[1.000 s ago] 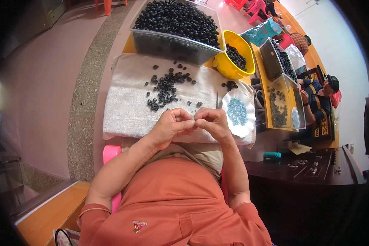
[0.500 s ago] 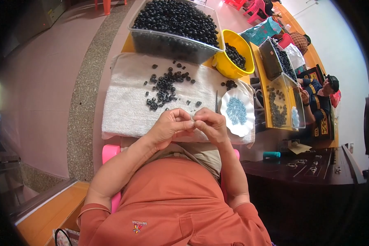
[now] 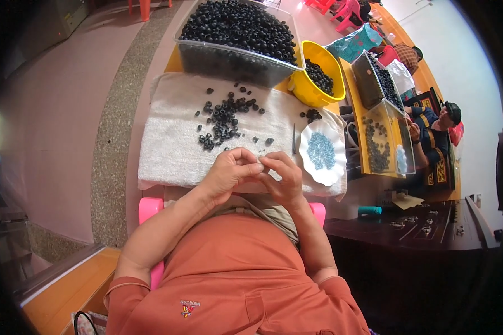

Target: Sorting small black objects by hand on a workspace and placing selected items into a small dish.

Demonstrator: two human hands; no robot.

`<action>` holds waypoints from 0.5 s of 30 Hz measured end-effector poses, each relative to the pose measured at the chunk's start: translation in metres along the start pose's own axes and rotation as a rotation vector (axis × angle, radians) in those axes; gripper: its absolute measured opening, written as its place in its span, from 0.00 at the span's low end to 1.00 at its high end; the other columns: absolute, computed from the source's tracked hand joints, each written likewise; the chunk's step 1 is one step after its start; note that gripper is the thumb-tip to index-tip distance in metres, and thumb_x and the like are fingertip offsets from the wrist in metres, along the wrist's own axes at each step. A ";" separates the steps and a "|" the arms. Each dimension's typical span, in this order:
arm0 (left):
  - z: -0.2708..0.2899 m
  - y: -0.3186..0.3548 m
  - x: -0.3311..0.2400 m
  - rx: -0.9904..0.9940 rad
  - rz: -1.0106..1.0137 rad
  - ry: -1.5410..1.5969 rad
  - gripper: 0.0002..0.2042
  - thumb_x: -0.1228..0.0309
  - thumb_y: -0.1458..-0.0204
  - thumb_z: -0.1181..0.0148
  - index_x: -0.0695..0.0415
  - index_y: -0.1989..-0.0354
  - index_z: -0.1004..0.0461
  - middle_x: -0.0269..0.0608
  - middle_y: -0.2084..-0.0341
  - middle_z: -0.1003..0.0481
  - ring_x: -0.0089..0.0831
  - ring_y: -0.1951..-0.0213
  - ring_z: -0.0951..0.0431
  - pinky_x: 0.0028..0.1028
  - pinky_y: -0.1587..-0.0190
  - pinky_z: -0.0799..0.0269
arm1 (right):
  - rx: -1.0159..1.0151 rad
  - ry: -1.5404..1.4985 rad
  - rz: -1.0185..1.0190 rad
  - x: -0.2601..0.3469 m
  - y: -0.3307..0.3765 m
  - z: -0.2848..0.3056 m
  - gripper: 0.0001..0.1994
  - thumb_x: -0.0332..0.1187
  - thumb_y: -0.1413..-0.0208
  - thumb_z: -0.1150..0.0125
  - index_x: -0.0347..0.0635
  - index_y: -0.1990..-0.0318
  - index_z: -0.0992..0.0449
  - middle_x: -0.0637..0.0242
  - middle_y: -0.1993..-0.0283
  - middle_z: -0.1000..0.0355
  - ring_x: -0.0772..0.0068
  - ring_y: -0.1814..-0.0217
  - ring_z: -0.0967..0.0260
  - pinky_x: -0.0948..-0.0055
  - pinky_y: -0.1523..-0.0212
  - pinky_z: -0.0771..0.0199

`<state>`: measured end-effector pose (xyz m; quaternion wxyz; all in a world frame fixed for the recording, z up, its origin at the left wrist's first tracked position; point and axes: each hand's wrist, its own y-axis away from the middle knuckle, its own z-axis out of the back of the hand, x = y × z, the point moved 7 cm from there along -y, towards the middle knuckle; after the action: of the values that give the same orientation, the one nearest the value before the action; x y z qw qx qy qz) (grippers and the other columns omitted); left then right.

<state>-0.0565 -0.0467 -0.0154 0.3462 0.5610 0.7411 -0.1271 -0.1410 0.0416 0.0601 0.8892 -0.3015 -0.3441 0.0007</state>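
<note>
Small black ring-shaped beads [image 3: 223, 120] lie scattered mid-towel on the white cloth towel [image 3: 167, 151], within reach. At its near edge, left hand [image 3: 229, 170] and right hand [image 3: 282, 176] pinch fingertips together; what they hold is hidden.

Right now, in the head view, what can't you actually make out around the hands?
- What the left hand and right hand pinch between them: too small, covered by the fingertips.
- Near edge of the white towel: hidden behind both hands.
- Far end of the clear bin of black beads: cut off by the top edge.
- Pale blue pieces on the white dish: too small to tell their shape.
</note>
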 end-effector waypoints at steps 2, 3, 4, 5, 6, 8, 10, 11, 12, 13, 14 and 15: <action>-0.001 0.001 -0.002 -0.014 -0.029 -0.022 0.06 0.79 0.47 0.37 0.59 0.65 0.28 0.35 0.68 0.26 0.24 0.66 0.22 0.25 0.59 0.21 | -0.030 0.014 0.031 0.004 -0.002 0.001 0.16 0.20 0.57 0.30 0.36 0.58 0.23 0.58 0.63 0.26 0.67 0.67 0.26 0.72 0.68 0.25; -0.001 0.001 -0.002 -0.013 -0.029 -0.022 0.06 0.79 0.47 0.37 0.59 0.65 0.28 0.35 0.68 0.26 0.24 0.66 0.22 0.25 0.59 0.21 | -0.031 0.015 0.031 0.003 -0.001 0.000 0.16 0.20 0.57 0.30 0.36 0.58 0.23 0.58 0.63 0.26 0.67 0.67 0.26 0.72 0.68 0.25; -0.001 0.001 -0.002 -0.011 -0.037 -0.029 0.06 0.79 0.47 0.36 0.59 0.65 0.28 0.35 0.68 0.25 0.24 0.66 0.22 0.25 0.59 0.21 | -0.024 -0.003 0.007 0.001 0.000 -0.001 0.15 0.20 0.57 0.30 0.36 0.58 0.23 0.58 0.64 0.27 0.68 0.68 0.26 0.73 0.69 0.26; -0.001 0.001 -0.002 -0.010 -0.045 -0.035 0.06 0.79 0.47 0.36 0.59 0.65 0.28 0.36 0.68 0.25 0.24 0.65 0.22 0.26 0.59 0.21 | -0.017 -0.021 -0.016 -0.002 0.001 -0.002 0.14 0.20 0.56 0.30 0.36 0.59 0.23 0.58 0.64 0.27 0.69 0.70 0.27 0.73 0.71 0.27; -0.001 0.001 -0.003 -0.009 -0.045 -0.036 0.06 0.79 0.47 0.36 0.59 0.65 0.28 0.36 0.68 0.25 0.24 0.65 0.22 0.26 0.59 0.21 | -0.018 -0.021 -0.016 -0.003 0.002 -0.003 0.14 0.20 0.56 0.30 0.36 0.59 0.23 0.58 0.64 0.27 0.69 0.70 0.27 0.73 0.71 0.27; -0.003 0.002 -0.006 -0.001 -0.057 -0.064 0.06 0.79 0.47 0.37 0.60 0.64 0.28 0.37 0.68 0.25 0.24 0.65 0.22 0.26 0.58 0.21 | -0.014 -0.032 -0.014 -0.004 0.002 -0.004 0.14 0.20 0.56 0.31 0.35 0.60 0.23 0.58 0.65 0.27 0.70 0.71 0.28 0.75 0.72 0.28; -0.001 0.000 -0.005 0.004 -0.059 -0.064 0.06 0.79 0.47 0.37 0.60 0.64 0.28 0.37 0.67 0.25 0.24 0.65 0.22 0.26 0.58 0.21 | -0.035 -0.030 -0.010 -0.006 0.004 -0.004 0.14 0.20 0.56 0.31 0.35 0.60 0.23 0.58 0.65 0.27 0.70 0.71 0.28 0.75 0.72 0.28; -0.001 0.000 -0.005 0.007 -0.061 -0.064 0.06 0.78 0.46 0.37 0.60 0.63 0.28 0.37 0.67 0.24 0.24 0.65 0.22 0.25 0.58 0.21 | -0.054 -0.030 -0.006 -0.005 0.004 -0.004 0.13 0.20 0.56 0.31 0.36 0.60 0.23 0.58 0.65 0.27 0.70 0.71 0.28 0.75 0.72 0.28; -0.002 0.000 -0.005 0.008 -0.061 -0.065 0.06 0.78 0.46 0.37 0.60 0.63 0.28 0.37 0.67 0.24 0.24 0.65 0.22 0.25 0.58 0.21 | -0.056 -0.029 -0.006 -0.004 0.003 -0.005 0.13 0.20 0.56 0.31 0.36 0.60 0.23 0.58 0.65 0.27 0.70 0.71 0.28 0.75 0.72 0.28; -0.002 0.000 -0.006 -0.001 -0.061 -0.048 0.06 0.78 0.46 0.37 0.61 0.63 0.28 0.37 0.67 0.24 0.24 0.65 0.22 0.25 0.58 0.21 | -0.087 -0.040 -0.020 -0.004 0.003 -0.004 0.14 0.20 0.56 0.31 0.36 0.60 0.23 0.58 0.65 0.27 0.69 0.71 0.27 0.75 0.72 0.27; -0.003 0.001 -0.007 -0.010 -0.062 -0.031 0.06 0.78 0.46 0.37 0.61 0.62 0.28 0.37 0.66 0.24 0.24 0.64 0.22 0.26 0.58 0.21 | -0.119 -0.050 -0.034 -0.004 0.003 -0.003 0.14 0.20 0.56 0.31 0.36 0.59 0.23 0.58 0.65 0.27 0.69 0.71 0.27 0.75 0.72 0.27; -0.004 0.001 -0.008 -0.009 -0.060 -0.031 0.06 0.78 0.46 0.37 0.61 0.62 0.28 0.37 0.66 0.24 0.24 0.64 0.22 0.26 0.58 0.21 | -0.120 -0.050 -0.035 -0.004 0.005 -0.003 0.14 0.20 0.56 0.31 0.36 0.59 0.23 0.58 0.65 0.27 0.69 0.71 0.27 0.75 0.72 0.27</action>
<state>-0.0557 -0.0503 -0.0072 0.3564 0.5348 0.7528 -0.1427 -0.1414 0.0425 0.0529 0.8606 -0.3483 -0.3706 -0.0279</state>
